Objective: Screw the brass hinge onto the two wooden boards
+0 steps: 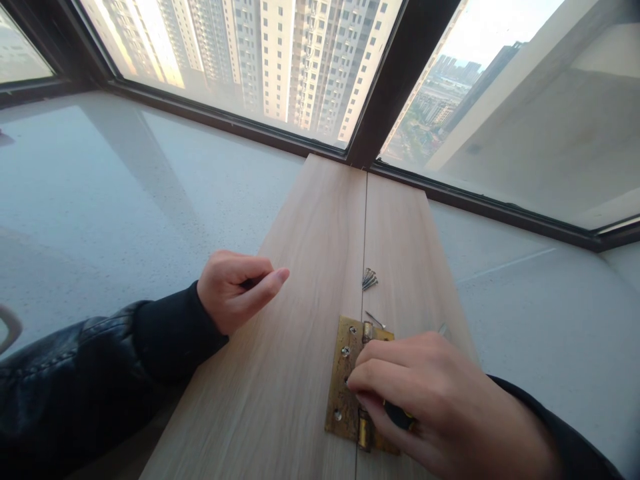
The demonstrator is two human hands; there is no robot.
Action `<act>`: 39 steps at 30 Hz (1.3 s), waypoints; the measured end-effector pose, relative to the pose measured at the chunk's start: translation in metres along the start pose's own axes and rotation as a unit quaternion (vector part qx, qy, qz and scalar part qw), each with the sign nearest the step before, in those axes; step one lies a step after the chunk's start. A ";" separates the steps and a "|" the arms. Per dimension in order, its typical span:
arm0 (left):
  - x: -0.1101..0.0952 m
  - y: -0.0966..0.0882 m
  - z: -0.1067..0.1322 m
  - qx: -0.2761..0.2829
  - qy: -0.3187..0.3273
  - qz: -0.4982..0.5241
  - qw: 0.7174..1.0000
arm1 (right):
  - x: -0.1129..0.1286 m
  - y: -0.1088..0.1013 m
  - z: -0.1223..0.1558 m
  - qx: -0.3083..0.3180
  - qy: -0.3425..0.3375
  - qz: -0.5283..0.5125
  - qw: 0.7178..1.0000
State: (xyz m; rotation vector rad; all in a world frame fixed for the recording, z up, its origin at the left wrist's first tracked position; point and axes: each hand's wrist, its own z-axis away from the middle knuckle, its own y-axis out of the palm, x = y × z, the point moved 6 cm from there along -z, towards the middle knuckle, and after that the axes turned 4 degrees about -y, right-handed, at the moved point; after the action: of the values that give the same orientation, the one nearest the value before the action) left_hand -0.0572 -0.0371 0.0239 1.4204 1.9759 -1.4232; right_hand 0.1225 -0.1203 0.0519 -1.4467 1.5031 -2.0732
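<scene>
Two light wooden boards lie side by side on a pale window ledge, joined by a brass hinge near their front end. My right hand is closed around a dark-handled screwdriver, its fingers resting over the hinge's right leaf. My left hand rests at the left board's edge, fingers curled into a loose fist with nothing visible in it. A small heap of loose screws lies just beyond the hinge, and one screw lies right behind it.
The grey speckled ledge spreads left and right of the boards. A dark window frame runs along the back, with tall buildings outside. A curved object pokes in at the left edge.
</scene>
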 end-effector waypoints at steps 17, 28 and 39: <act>-0.002 0.001 -0.001 0.000 0.006 0.005 1.000 | -0.005 0.003 0.000 0.005 -0.017 0.086 0.996; 0.000 0.000 -0.001 0.001 0.004 0.007 1.000 | -0.001 0.000 0.002 0.039 -0.007 0.005 0.999; -0.001 0.001 -0.002 0.009 0.002 0.011 1.000 | -0.005 0.000 0.004 0.016 -0.016 0.012 1.000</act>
State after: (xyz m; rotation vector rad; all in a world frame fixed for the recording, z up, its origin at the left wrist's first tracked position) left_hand -0.0555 -0.0362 0.0255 1.4487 1.9494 -1.4332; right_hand 0.1279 -0.1191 0.0494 -1.4362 1.4614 -2.0424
